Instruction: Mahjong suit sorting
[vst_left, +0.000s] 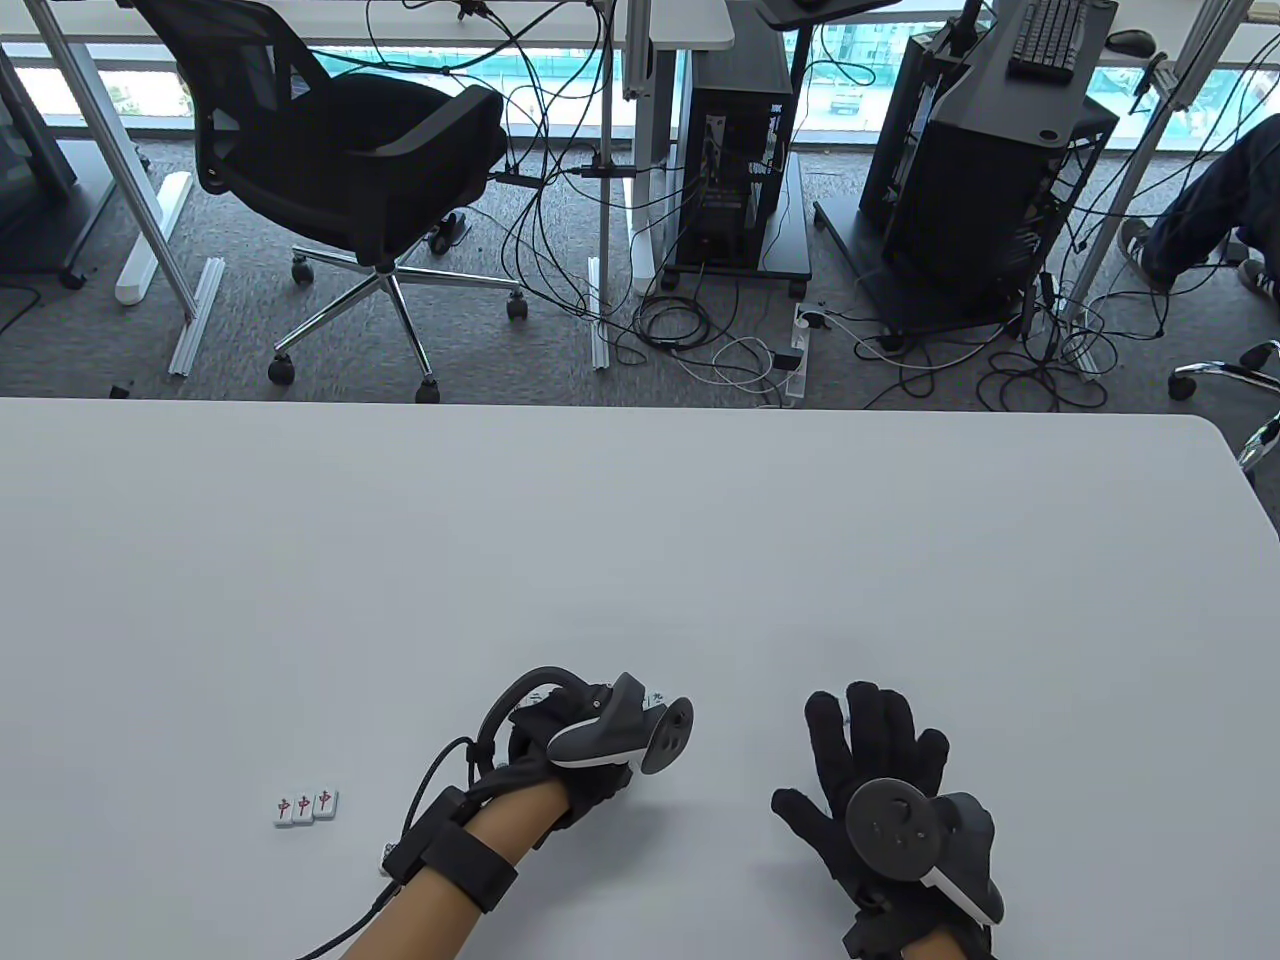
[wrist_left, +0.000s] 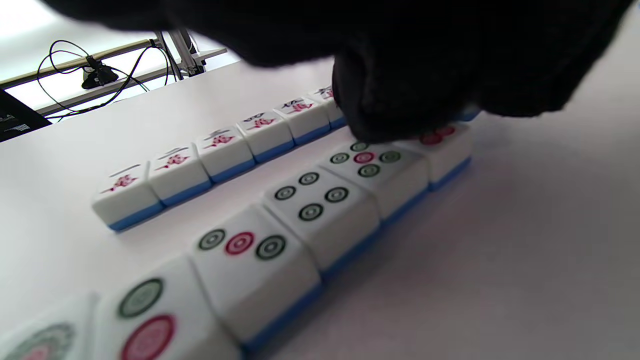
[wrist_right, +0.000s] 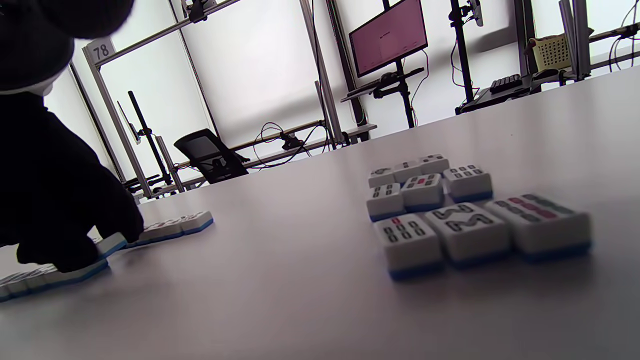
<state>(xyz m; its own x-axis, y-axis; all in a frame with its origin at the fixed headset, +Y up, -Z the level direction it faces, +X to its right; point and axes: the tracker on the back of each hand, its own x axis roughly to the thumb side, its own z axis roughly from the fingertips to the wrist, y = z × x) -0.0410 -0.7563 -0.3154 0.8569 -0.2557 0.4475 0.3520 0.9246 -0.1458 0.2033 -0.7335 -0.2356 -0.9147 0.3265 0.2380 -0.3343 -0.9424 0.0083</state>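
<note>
— Tiles first: where do they lie?

— Two parallel rows under the left hand (vst_left: 590, 745) on the white counter (vst_left: 640, 560). In the left wrist view, the near row is the circle-suit row (wrist_left: 310, 200), faces up, tiles touching side to side; the far one is the character-suit row (wrist_left: 220, 147), likewise closed up. A narrow strip of counter separates the two.

— State of the left grip?

— Gloved fingertips (wrist_left: 395, 105) press down on the far end of the circle row, over a tile with red dots. Whether they pinch that tile or only rest on it, I cannot tell.

— And the right hand (vst_left: 880, 790)?

— Flat, fingers spread, released, palm down above the counter. It holds nothing. The bamboo-suit cluster (wrist_right: 450, 210) sits before its wrist camera in three short rows, tiles packed together, well apart from the left hand's rows.

— Anything else on the counter?

— Three red-dragon tiles (vst_left: 306, 805), side by side in a line, to the left of the left forearm.

— Beyond the counter?

— One black office chair (vst_left: 350, 170) on the carpet, with computer towers and loose cables.
</note>
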